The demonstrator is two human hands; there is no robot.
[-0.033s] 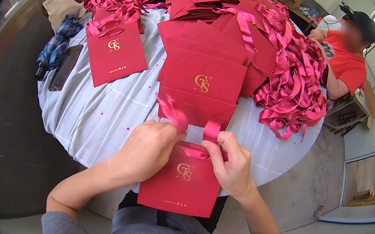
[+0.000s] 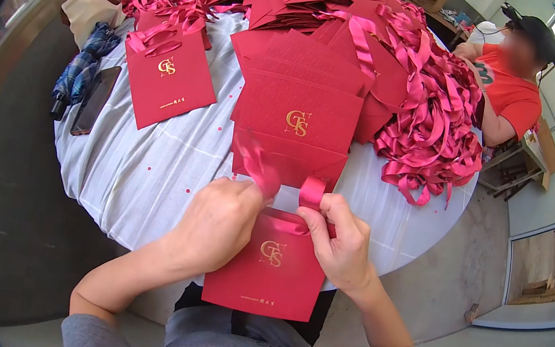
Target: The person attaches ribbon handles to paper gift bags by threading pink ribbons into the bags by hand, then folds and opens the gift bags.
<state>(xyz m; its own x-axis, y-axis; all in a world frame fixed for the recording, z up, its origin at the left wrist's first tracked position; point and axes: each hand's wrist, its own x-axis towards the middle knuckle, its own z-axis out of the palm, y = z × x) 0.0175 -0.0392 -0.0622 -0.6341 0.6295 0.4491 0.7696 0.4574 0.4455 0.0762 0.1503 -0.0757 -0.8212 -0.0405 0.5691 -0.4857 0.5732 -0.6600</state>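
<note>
Head view: round tbl. w/ white cloth took up most of the scene, a co-worker in red at its far R side. Centre-back lay a fanned pile of red paper bags, a heap of loose pink ribbons just R of it, and one gold-printed bag w/ ribbon handles set apart on the L. The task's item, a small red gift bag, lay btwn. the hands at the near edge, its lower part toward the lap. L hand was curled into a fist, apparently on the blurred ribbon end beside its knuckles; fingertips hidden, so exact hold unclear. R hand had thumb & forefinger pinched narrow on a pink ribbon, which arched above the bag's top. Step in hand, prob.: working the handle ribbon at the mouth, approx. mid-way. Next move seemed to call for an even pull both sides w/o creasing the paper.
</note>
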